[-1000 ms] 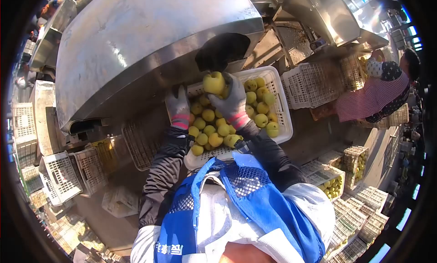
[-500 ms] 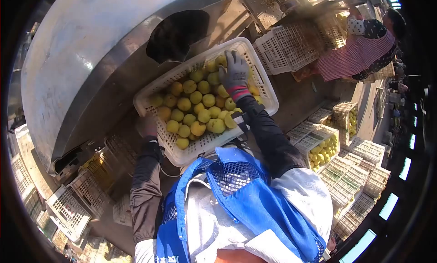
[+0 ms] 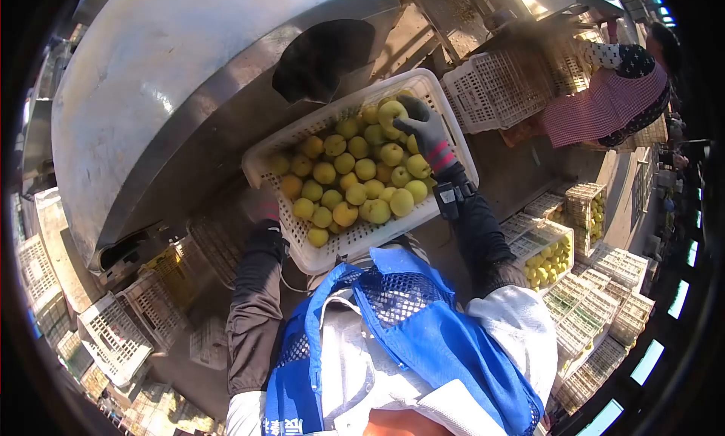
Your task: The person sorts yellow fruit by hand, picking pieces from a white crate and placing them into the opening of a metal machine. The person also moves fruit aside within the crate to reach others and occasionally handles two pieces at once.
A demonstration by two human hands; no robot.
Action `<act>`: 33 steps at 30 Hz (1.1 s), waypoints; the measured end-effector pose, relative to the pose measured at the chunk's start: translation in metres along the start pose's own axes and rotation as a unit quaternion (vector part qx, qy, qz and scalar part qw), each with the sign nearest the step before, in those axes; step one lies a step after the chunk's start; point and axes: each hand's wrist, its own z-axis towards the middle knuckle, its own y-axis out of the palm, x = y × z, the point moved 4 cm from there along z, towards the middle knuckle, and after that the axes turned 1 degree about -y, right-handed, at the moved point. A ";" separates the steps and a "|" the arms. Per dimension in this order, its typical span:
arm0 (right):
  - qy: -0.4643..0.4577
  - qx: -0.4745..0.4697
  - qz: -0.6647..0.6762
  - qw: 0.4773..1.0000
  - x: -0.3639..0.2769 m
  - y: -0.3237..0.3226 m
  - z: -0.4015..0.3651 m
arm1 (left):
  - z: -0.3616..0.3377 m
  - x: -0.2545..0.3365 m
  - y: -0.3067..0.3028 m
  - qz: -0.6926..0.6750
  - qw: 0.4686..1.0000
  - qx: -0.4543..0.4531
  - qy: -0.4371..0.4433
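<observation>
A white slatted plastic crate (image 3: 343, 256) sits tilted in front of me, holding many round yellow-green fruits (image 3: 345, 183). My right hand (image 3: 424, 130), in a grey glove with a pink-striped cuff, is over the crate's upper right part. Its thumb and fingers are closed around one yellow-green fruit (image 3: 392, 114), just above the others. At the crate's left end, my left hand (image 3: 260, 203) is beside the rim in dark shadow. Its fingers are too dim and blurred to make out.
A large curved metal machine (image 3: 174, 81) with a dark opening (image 3: 321, 62) stands beyond the crate. Another white crate (image 3: 491, 91) is at the upper right, near a person in a checked apron (image 3: 608, 107). Stacked crates (image 3: 578, 300), some with fruit, stand to the right; more crates (image 3: 113, 338) lie left.
My right hand has closed on a fruit at the crate's far right end and raised it slightly. The left hand stays by the left rim. The whole view has shifted a little.
</observation>
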 end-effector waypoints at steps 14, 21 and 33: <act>-0.454 -0.018 -0.542 0.707 -0.046 0.163 0.031 | 0.010 -0.013 0.012 -0.040 0.995 0.062 -0.070; -0.515 0.093 -0.487 0.699 -0.031 0.156 0.043 | 0.007 -0.010 0.009 0.022 0.999 0.021 -0.017; 0.030 0.049 -0.797 0.602 0.085 -0.016 0.038 | -0.005 0.006 -0.004 -0.037 0.996 0.045 -0.063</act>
